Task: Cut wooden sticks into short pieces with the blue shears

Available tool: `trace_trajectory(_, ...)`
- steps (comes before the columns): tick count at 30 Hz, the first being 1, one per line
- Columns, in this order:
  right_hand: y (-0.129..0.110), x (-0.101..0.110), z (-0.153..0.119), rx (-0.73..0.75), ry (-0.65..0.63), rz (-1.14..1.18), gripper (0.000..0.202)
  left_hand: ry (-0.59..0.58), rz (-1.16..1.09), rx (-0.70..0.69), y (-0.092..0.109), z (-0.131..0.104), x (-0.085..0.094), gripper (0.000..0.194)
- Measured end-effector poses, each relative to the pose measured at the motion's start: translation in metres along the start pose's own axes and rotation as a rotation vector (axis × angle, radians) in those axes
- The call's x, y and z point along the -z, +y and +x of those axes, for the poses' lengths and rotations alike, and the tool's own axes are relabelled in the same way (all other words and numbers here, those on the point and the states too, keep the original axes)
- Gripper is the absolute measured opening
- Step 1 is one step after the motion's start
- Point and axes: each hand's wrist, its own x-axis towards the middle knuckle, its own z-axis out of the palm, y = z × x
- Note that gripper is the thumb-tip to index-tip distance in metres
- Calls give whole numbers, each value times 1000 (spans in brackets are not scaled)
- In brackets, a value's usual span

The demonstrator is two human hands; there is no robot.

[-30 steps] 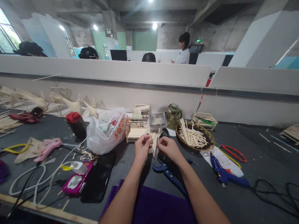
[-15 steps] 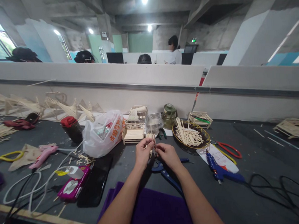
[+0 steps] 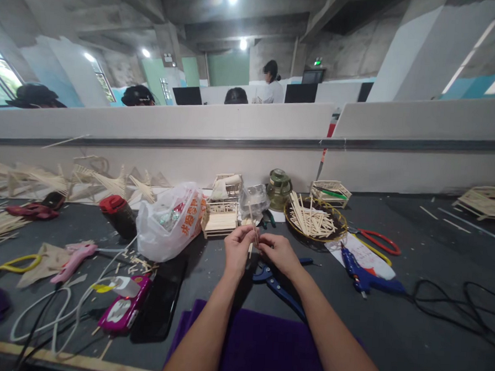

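Note:
My left hand (image 3: 238, 251) and my right hand (image 3: 278, 254) meet in the middle of the view, fingertips nearly touching. Thin wooden sticks (image 3: 250, 213) stand up between them, pinched by the fingers of both hands; their exact number is hard to make out. Just under my right hand lies a blue-handled cutter (image 3: 281, 292) on the dark table. Behind the hands sit a small stick-built model (image 3: 221, 220) and a clear plastic packet (image 3: 254, 199). To the right, a wicker basket (image 3: 343, 230) holds many loose wooden sticks (image 3: 312, 219).
A white plastic bag (image 3: 168, 228), a red-lidded bottle (image 3: 119, 215), a phone (image 3: 158, 302) and a pink glue gun (image 3: 73, 262) lie left. On the right are a blue glue gun (image 3: 367, 280) with its cable and red-handled scissors (image 3: 381, 241). Purple cloth (image 3: 272, 347) lies in front.
Both hands keep their pinch on the sticks with hardly any movement. The view has shifted slightly, and the standing person in the background has moved left.

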Motion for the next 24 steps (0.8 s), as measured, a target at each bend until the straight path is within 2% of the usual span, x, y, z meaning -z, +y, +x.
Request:
trace_trajectory(7, 18, 3, 2, -39, -9, -17, 23, -95, 90, -41, -7, 1, -8, 22)
trace_trajectory(11, 26, 0, 2, -60, -42, -19, 23, -82, 122, -32, -13, 3, -8, 21)
trace_trajectory(24, 29, -2, 1, -67, -39, 1, 27, -73, 77, 17, -16, 3, -8, 21)
